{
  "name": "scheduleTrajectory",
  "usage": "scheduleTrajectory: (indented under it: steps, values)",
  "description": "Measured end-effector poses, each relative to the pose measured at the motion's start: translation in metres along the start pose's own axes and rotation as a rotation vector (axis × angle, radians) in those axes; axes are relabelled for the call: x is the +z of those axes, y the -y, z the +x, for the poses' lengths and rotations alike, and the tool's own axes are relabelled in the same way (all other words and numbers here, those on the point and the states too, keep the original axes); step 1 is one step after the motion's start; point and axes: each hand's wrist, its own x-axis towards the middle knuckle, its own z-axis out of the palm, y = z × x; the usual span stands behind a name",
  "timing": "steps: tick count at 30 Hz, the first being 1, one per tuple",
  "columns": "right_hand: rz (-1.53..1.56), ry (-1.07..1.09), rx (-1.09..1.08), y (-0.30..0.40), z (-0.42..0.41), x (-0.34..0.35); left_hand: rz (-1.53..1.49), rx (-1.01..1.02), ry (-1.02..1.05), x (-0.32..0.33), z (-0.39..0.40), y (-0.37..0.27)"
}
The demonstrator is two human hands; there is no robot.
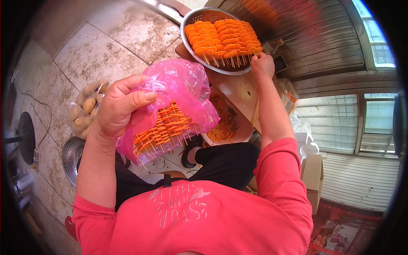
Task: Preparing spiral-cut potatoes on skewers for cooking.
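Note:
My left hand (pixel 122 105) grips the gathered mouth of a pink plastic bag (pixel 178 76) between thumb and fingers. Inside the bag lie several skewers of thin orange vegetable slices (pixel 165 122), their wooden stick ends pointing towards me. Beyond the bag, to the right, a perforated metal colander (pixel 188 32) holds rows of similar orange skewers (pixel 229 36), sticks also towards me. At its right near edge, my right hand (pixel 264 66) has its fingers closed around the stick end of a skewer. My fingers partly hide that stick.
Below the colander are a board (pixel 239 92) and a basin (pixel 245 135) with orange peelings (pixel 221 130). On the left are a clear bag of potatoes (pixel 86 108), another colander (pixel 71 156) and a round dark stool (pixel 26 137). A cardboard box (pixel 312 180) stands right.

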Motion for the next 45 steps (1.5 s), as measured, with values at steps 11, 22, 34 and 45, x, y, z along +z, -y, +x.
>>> scheduleTrajectory:
  steps: [11, 22, 34, 45]
  values:
    - [0.021, -0.037, 0.059, -0.010, 0.007, 0.023, -0.118, -0.033, 0.048, -0.001, 0.004, 0.001]
    - [-0.164, -0.052, -0.198, -0.053, 0.038, -0.004, 0.105, 0.071, 0.113, 0.001, 0.010, 0.008]
    - [1.532, 0.744, -0.035, -0.044, -0.277, -0.095, 0.322, 0.171, 0.043, 0.019, 0.019, 0.000]
    - [1.612, 1.174, 0.377, 0.004, -0.353, 0.006, 0.304, 0.278, 0.282, 0.027, 0.003, 0.004]
